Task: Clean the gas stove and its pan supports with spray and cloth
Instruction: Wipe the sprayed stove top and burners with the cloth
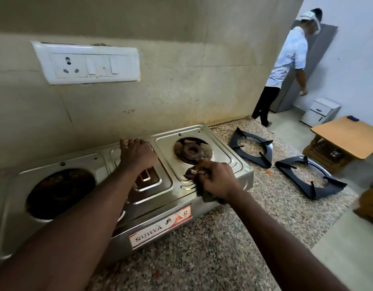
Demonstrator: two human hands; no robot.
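My left hand [137, 154] lies flat, fingers fairly straight, bracing the shiny pressed-steel stove [229, 164] on the speckled stone counter [202, 259]. My right hand [215, 179] bunches a dark cloth [206, 196] beside the rusty round burner [192, 150]. I judge the cloth could snag there, or the stove could slide. The black pronged pan supports [235, 141] lie alongside.

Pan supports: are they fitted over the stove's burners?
No, both black pan supports lie on the granite countertop, right of the stove.
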